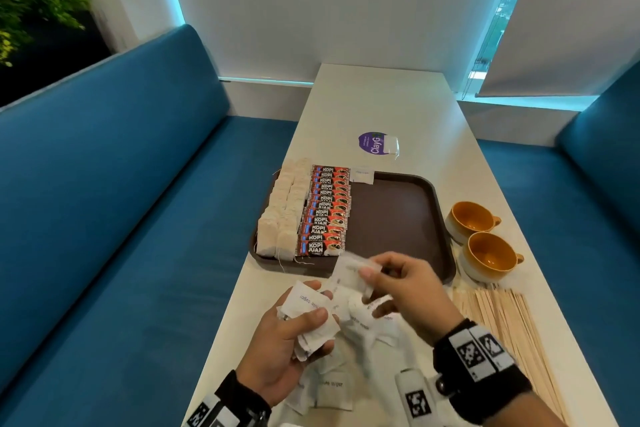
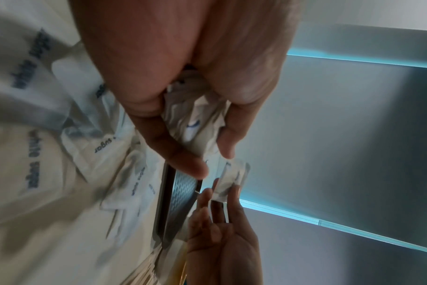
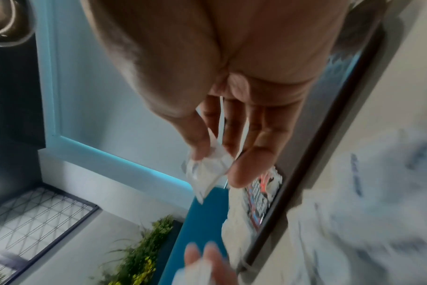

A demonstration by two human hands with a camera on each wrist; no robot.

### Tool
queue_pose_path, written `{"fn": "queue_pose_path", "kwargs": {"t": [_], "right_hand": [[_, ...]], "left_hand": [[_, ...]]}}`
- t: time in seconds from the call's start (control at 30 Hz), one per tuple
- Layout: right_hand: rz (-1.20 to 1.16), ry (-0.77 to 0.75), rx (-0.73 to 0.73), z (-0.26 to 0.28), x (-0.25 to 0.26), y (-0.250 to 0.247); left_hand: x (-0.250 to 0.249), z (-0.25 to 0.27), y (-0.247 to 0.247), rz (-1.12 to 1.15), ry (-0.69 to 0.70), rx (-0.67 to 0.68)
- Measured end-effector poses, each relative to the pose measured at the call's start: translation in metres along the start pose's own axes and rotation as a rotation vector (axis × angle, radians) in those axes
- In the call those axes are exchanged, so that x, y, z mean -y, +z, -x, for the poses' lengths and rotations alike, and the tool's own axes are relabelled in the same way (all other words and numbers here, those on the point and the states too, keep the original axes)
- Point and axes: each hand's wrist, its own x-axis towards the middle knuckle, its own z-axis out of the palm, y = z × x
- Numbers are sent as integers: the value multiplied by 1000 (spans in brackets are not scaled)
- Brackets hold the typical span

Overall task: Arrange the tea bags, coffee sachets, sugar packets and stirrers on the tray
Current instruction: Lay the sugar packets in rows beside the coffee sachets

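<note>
- A long white surface point(image 1: 398, 104) runs between 2 blue benches, under blinds lit at the edges; the brown tray point(image 1: 398, 215) sits on it in front of the person.
- Done, by the look of it: tea bags point(image 1: 282, 215) fill the tray's left side in overlapping rows, and red coffee sachets point(image 1: 325, 210) lie in a neat column just beside them.
- Barely begun: 1 sugar packet point(image 1: 362, 176) lies at the tray's far edge, next to the top of the coffee column. The rest of the tray's right part is bare.
- The left hand point(image 1: 291, 336) has its fingers curled round a crumpled bunch of sugar packets, held above the surface near the tray's near edge.
- The right hand point(image 1: 401, 284) pinches 1 sugar packet between thumb and fingers, just over the tray's near rim.
- More sugar packets point(image 1: 332, 388) lie loose on the surface below the hands.
- The stirrers point(image 1: 509, 326) lie in a pile on the surface to the right, off the tray, untouched.
- 1 stray tea bag point(image 1: 390, 145) lies beyond the tray, on a purple sticker point(image 1: 370, 143).
- 2 yellow cups point(image 1: 481, 239) stand right of the tray.
</note>
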Motion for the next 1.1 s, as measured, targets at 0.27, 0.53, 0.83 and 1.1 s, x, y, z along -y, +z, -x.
{"fn": "queue_pose_path", "kwargs": {"t": [0.27, 0.53, 0.83, 1.1], "right_hand": [[-67, 60, -215, -149, 17, -46], [215, 128, -292, -265, 7, -61], [382, 113, -338, -304, 9, -58], [514, 181, -363, -313, 20, -51]], "left_hand": [[-9, -24, -21, -12, -46, -108], [-13, -38, -30, 104, -111, -54], [-16, -53, -40, -9, -195, 2], [-21, -58, -44, 25, -182, 13]]}}
